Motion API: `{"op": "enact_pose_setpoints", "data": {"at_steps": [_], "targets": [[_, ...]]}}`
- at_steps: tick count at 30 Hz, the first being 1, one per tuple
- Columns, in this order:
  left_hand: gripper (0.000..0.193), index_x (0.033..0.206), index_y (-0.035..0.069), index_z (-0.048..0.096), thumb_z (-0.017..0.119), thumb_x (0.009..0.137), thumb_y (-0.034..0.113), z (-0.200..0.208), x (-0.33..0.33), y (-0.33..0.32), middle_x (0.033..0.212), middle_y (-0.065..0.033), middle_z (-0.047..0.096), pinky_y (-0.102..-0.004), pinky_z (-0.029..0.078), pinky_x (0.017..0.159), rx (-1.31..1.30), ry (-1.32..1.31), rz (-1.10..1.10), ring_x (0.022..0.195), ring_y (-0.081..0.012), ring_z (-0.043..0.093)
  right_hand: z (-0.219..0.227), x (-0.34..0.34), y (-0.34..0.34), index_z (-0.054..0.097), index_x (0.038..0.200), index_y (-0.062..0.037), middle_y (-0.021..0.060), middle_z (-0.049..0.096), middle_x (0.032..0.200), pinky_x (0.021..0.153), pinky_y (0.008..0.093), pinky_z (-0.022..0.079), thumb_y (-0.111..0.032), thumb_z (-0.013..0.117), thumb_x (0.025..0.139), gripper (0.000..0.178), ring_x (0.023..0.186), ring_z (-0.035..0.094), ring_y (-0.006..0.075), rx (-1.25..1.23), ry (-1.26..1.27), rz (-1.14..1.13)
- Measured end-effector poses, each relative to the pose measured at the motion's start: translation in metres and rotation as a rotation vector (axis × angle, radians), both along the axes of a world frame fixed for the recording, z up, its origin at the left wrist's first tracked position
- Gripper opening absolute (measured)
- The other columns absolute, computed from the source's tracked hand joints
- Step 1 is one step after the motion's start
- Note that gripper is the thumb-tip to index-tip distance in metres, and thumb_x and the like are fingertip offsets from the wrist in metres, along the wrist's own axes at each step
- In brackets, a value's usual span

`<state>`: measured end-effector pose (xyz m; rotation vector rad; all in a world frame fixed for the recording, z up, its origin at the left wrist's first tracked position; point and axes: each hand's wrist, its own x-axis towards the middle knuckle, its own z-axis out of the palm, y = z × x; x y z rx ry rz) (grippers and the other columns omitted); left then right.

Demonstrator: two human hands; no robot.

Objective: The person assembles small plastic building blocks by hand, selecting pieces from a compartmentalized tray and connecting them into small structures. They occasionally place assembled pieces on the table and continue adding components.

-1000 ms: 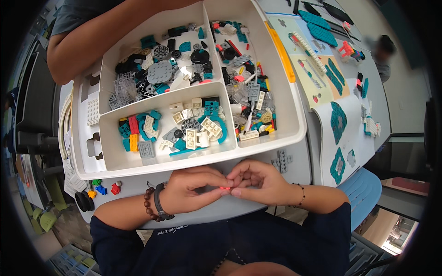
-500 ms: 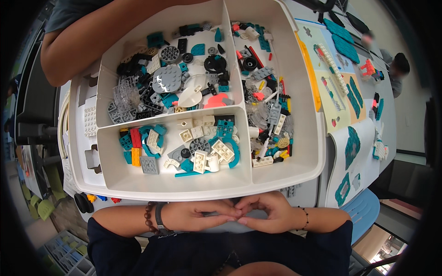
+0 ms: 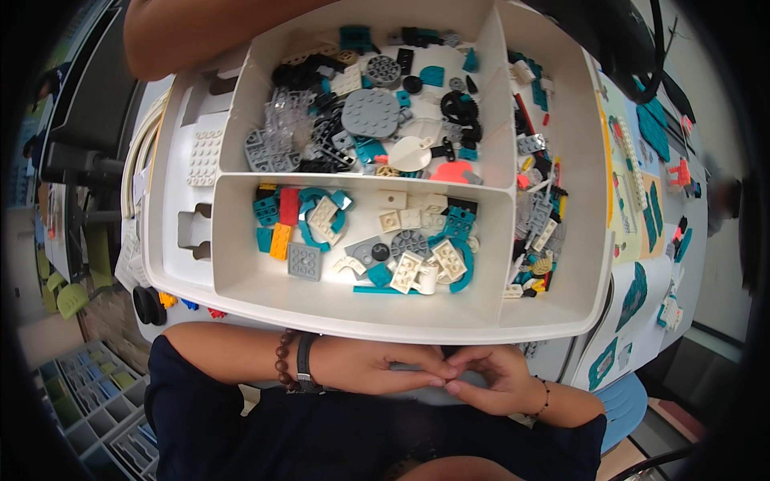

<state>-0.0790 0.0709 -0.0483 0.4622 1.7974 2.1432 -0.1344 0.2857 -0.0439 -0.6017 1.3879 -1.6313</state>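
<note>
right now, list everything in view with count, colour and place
tray: 1, white, centre
building pieces: many, mixed colours, in tray
large rounded plate: 1, grey, back compartment
flat studded plate: 1, white, tray's left section
wheels: apparently 2, black, by tray's front left corner
small pieces: at least 3, yellow, blue, red, beside wheels
printed pages: several, mixed colours, right of tray
table: 1, pale grey, under tray
chair: 1, blue, lower right
rack: 1, grey, lower left
another person's arm: 1, bare, upper left
left hand: 1, brown beads and dark band, before tray
right hand: 1, dark beads, meeting left hand; grip contents unclear
</note>
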Motion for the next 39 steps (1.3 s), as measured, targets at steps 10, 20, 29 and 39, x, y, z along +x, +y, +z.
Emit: {"op": "enact_pose_setpoints", "data": {"at_steps": [10, 20, 29, 39], "targets": [[0.013, 0.091, 0.008, 0.064, 0.059, 0.084, 0.018, -0.004, 0.004, 0.001, 0.077, -0.0035, 0.061, -0.0255, 0.044, 0.062, -0.008, 0.044, 0.062, 0.069, -0.0147, 0.056, 0.004, 0.001, 0.003, 0.043, 0.104, 0.0021, 0.0141, 0.054, 0.101, 0.085, 0.0330, 0.046, 0.010, 0.060, 0.076, 0.034, 0.096, 0.056, 0.0189, 0.032, -0.030, 0.067], [0.015, 0.091, 0.008, 0.064, 0.060, 0.084, 0.019, -0.007, 0.006, -0.001, 0.079, -0.0043, 0.063, -0.0255, 0.046, 0.066, -0.010, 0.021, 0.050, 0.073, -0.0155, 0.059, 0.007, -0.002, 0.005, 0.045, 0.101, 0.0009, 0.0124, 0.056, 0.091, 0.072, 0.0313, 0.049, 0.006, 0.062, 0.074, 0.032, 0.084, 0.059, 0.0179, 0.148, 0.224, 0.105], [0.015, 0.089, 0.004, 0.065, 0.062, 0.081, 0.017, -0.004, 0.003, -0.001, 0.084, -0.0060, 0.066, -0.0259, 0.048, 0.072, -0.053, 0.060, 0.047, 0.079, -0.0158, 0.062, 0.122, -0.035, -0.050, 0.065, 0.090, -0.0048, 0.0009, 0.052, 0.058, 0.037, 0.0272, 0.036, -0.002, 0.070, 0.057, 0.034, 0.045, 0.050, 0.0138, 0.178, 1.369, 0.159], [0.014, 0.084, 0.003, 0.067, 0.066, 0.078, 0.015, -0.001, 0.003, -0.001, 0.086, -0.0070, 0.066, -0.0263, 0.048, 0.076, -0.080, 0.050, 0.036, 0.081, -0.0161, 0.063, 0.074, -0.072, -0.153, 0.066, 0.075, -0.0008, 0.0165, 0.061, 0.068, 0.064, 0.0392, 0.048, -0.014, 0.061, 0.072, 0.015, 0.069, 0.061, 0.0313, 0.654, 1.550, 0.543]]}}
